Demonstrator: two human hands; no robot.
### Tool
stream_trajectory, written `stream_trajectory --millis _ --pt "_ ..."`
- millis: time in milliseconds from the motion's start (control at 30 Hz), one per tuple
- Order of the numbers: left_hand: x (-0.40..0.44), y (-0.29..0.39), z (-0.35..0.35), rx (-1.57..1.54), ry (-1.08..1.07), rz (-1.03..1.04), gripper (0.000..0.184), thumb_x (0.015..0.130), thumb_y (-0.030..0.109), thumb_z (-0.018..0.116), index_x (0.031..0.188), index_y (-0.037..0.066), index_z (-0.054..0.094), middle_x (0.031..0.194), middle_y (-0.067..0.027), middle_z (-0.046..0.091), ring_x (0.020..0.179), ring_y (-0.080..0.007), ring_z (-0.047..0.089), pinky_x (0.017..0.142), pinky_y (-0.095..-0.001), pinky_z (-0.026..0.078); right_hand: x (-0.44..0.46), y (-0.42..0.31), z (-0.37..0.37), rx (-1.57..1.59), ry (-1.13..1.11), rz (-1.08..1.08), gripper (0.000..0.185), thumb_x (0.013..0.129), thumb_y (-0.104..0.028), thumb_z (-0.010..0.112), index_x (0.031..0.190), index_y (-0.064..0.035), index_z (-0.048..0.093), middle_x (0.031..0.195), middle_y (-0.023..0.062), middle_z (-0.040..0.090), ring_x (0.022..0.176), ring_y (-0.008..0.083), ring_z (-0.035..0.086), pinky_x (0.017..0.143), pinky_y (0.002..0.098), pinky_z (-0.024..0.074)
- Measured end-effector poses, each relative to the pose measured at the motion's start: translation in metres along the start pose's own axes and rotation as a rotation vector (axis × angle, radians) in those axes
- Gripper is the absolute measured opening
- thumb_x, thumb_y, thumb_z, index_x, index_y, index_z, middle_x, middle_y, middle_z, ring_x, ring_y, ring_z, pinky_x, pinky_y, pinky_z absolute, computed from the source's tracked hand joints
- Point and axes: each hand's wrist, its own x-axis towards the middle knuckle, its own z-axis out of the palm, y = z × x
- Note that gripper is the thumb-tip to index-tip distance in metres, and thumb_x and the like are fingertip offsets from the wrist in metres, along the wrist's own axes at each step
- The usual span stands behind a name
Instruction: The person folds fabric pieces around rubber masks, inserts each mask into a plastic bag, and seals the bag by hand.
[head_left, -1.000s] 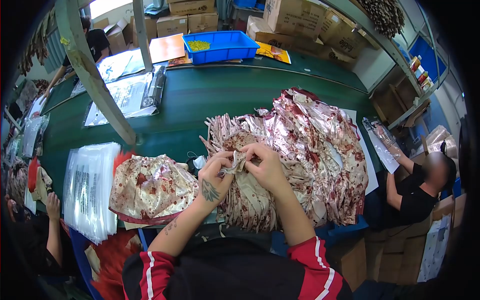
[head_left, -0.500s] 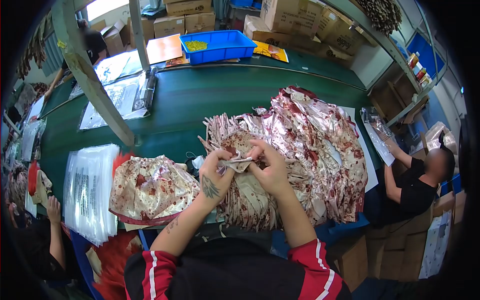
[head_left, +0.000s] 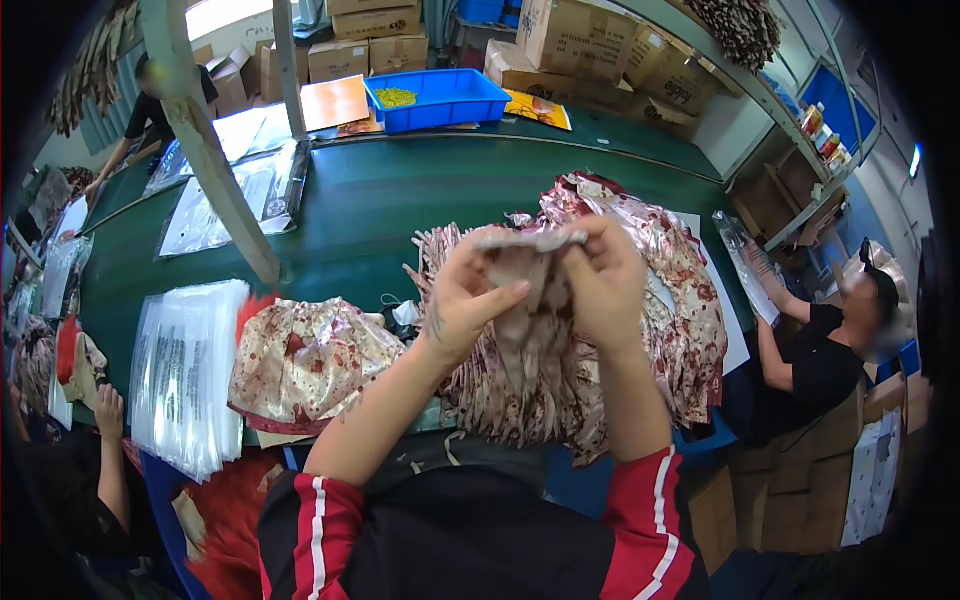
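Observation:
My left hand (head_left: pixel 468 302) pinches one side of a pale cloth piece (head_left: pixel 530 282) with dark red-brown blotches, and my right hand (head_left: pixel 608 285) grips its other side. The cloth hangs between them, its top edge stretched. Beneath lies a pile of red-spattered cloth pieces (head_left: pixel 690 350), shiny on the right, with thin finger-like strips sticking out on the left. Left of my forearm is a spattered satin piece (head_left: pixel 310 355) with a dark red hem and a red tuft at its corner.
A stack of clear plastic bags (head_left: pixel 188 380) lies on the green table (head_left: pixel 400 190). Farther back are a blue tray (head_left: pixel 450 105) with small yellow pieces and a slanted metal post (head_left: pixel 215 160). One person (head_left: pixel 830 340) sits right, holding a plastic-wrapped sheet; others are at left.
Both hands have risen away from me, carrying the cloth up off the pile. They have moved apart, and the cloth now hangs opened out between them.

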Motion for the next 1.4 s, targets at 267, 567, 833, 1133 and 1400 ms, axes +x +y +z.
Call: stream_trajectory --millis 267,567,833,1133,1400 --pt "-0.025 0.042 0.01 -0.359 -0.182 0.001 0.064 0.076 -0.011 0.071 0.135 0.001 0.05 0.129 -0.0179 0.063 0.108 -0.0265 0.066 0.092 -0.0346 0.054 0.052 -0.08 0.038 0.15 -0.306 -0.046 0.015 0.093 0.003 0.061 0.107 -0.001 0.061 0.096 0.0078 0.07 0.083 0.0092 0.063 0.074 0.0181 0.0492" --pt "-0.053 0.061 -0.036 -0.447 -0.059 -0.031 0.064 0.073 -0.008 0.074 0.133 -0.002 0.051 0.11 -0.0165 0.069 0.098 -0.0304 0.068 0.092 -0.0392 0.054 0.073 -0.071 0.114 0.36 -0.46 0.074 0.014 0.093 0.001 0.061 0.107 -0.0017 0.06 0.092 0.0079 0.071 0.075 0.0091 0.063 0.07 0.0191 0.049" --pt "-0.121 0.077 -0.102 0.438 0.239 -0.223 0.022 0.073 0.002 0.077 0.092 -0.005 0.07 0.092 -0.0117 0.071 0.066 -0.0191 0.065 0.061 -0.0282 0.051 0.073 -0.012 0.151 -0.206 -0.418 0.066 0.024 0.086 -0.004 0.065 0.109 -0.0055 0.059 0.085 0.011 0.069 0.067 0.0156 0.063 0.058 0.0269 0.0491" --pt "-0.123 0.108 -0.128 0.397 0.603 0.224 0.025 0.076 -0.003 0.06 0.098 -0.002 0.071 0.089 -0.0077 0.067 0.074 -0.0153 0.059 0.071 -0.0243 0.047 -0.007 0.032 0.191 -0.161 -1.142 0.653 0.026 0.088 -0.003 0.056 0.114 -0.0029 0.058 0.079 0.0104 0.067 0.063 0.0162 0.064 0.051 0.0257 0.0515" --pt "-0.1 0.042 -0.194 0.632 0.501 -0.222 0.021 0.076 0.001 0.055 0.096 -0.001 0.057 0.089 -0.0127 0.062 0.07 -0.0191 0.056 0.069 -0.0283 0.048 -0.005 0.081 0.207 -0.79 -1.318 -0.025 0.034 0.083 -0.013 0.064 0.115 -0.0013 0.06 0.089 0.0148 0.07 0.084 0.0266 0.069 0.078 0.0404 0.0573"
